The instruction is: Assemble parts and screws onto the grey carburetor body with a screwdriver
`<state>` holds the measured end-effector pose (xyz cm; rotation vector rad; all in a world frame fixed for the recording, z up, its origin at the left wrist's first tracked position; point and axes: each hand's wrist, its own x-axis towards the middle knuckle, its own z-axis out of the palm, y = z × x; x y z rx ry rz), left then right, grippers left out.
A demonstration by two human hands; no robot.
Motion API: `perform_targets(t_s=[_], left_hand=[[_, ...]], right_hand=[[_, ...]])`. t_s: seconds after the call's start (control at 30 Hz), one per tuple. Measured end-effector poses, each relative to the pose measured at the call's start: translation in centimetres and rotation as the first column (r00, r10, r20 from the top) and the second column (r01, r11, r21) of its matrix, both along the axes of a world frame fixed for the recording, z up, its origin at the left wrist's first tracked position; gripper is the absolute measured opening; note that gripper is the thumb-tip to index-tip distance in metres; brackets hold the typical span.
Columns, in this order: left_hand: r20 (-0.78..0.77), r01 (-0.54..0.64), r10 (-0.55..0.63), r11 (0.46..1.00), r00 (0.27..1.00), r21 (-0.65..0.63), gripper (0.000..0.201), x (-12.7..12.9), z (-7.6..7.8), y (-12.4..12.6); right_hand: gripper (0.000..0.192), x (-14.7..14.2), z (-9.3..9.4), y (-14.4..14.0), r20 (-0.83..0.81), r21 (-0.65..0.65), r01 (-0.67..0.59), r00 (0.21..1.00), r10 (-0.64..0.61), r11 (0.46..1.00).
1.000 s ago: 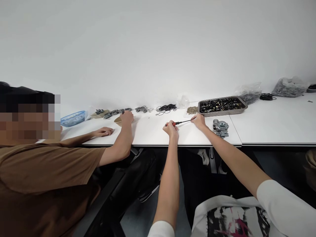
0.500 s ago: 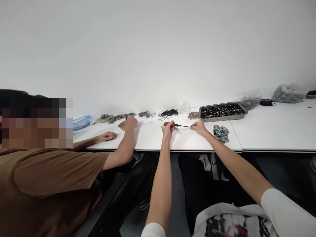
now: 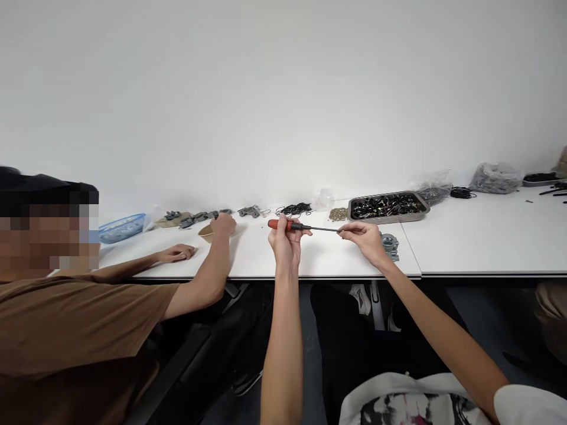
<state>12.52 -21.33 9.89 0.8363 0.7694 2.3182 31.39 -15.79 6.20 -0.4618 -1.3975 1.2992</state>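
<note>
**Two hands hold a small screwdriver over the white table**

The screwdriver (image 3: 296, 226) lies flat in the air, just above the table (image 3: 482, 236), and stretches from one hand to the other. Its red handle is on the left side and its thin black shaft points to the right.

The left hand (image 3: 286, 241) is closed around the red handle. The end of the handle sticks out past the fingers on the left. The right hand (image 3: 364, 237) pinches the far tip of the shaft with its fingertips. So the tool sits between the two hands, and each hand holds one end.

Just behind the right hand, a grey metal part (image 3: 390, 244) rests on the table. The hand covers some of it. Farther back stands a metal tray (image 3: 388, 208) full of small dark pieces. Beside the tray, to the left, is a little heap of brass bits (image 3: 338, 213), and then a pile of black rings (image 3: 293, 209).

On the left sits another person in a brown shirt (image 3: 80, 319). One of that person's hands (image 3: 222, 224) rests on a tan bowl (image 3: 206, 232), and the other hand (image 3: 176, 253) lies flat on the table. Behind them is a row of grey parts (image 3: 201, 216) and a blue basket (image 3: 121, 228). Far to the right lie clear bags (image 3: 495, 176) of small pieces.
</note>
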Motion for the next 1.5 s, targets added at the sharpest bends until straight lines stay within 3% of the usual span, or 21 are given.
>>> perform_targets(t_s=[0.13, 0.53, 0.7, 0.9, 1.1, 1.33, 1.5], left_hand=[[-0.022, 0.013, -0.013, 1.000, 1.000, 0.002, 0.040, 1.3, 0.9, -0.7], [-0.179, -0.044, 0.048, 0.999, 0.983, 0.029, 0.040, 3.4, 2.7, -2.2], [-0.200, -0.048, 0.058, 0.998, 0.978, 0.050, 0.041, 4.1, 3.3, -2.4], [-0.241, -0.075, 0.080, 0.997, 0.967, 0.030, 0.042, 4.7, 3.6, -2.6], [-0.266, -0.116, 0.120, 0.993, 0.956, 0.033, 0.039, 6.6, 4.0, -2.7], [-0.320, -0.019, 0.013, 1.000, 0.947, -0.018, 0.039, 8.9, 3.8, -1.4], [-0.358, 0.094, -0.108, 0.994, 0.927, -0.059, 0.040, 10.5, 4.2, 0.8]], right_hand=[[0.021, 1.2, 1.2, -1.0, 0.010, 0.011, 0.014, 1.000, -0.014, 1.000], [0.013, 3.0, 2.2, -1.4, 0.158, 0.117, 0.159, 0.972, -0.176, 0.980], [0.017, 3.9, 2.7, -1.8, 0.177, 0.130, 0.160, 0.967, -0.182, 0.979], [0.013, 4.1, 2.4, -1.5, 0.217, 0.181, 0.174, 0.953, -0.212, 0.968], [0.012, 4.8, 1.9, -1.1, 0.205, 0.284, 0.256, 0.925, -0.319, 0.924], [0.013, 7.0, 1.6, -0.3, 0.260, 0.074, 0.228, 0.936, -0.239, 0.971], [0.014, 9.2, 1.3, 1.0, 0.288, 0.023, 0.238, 0.928, -0.235, 0.971]])
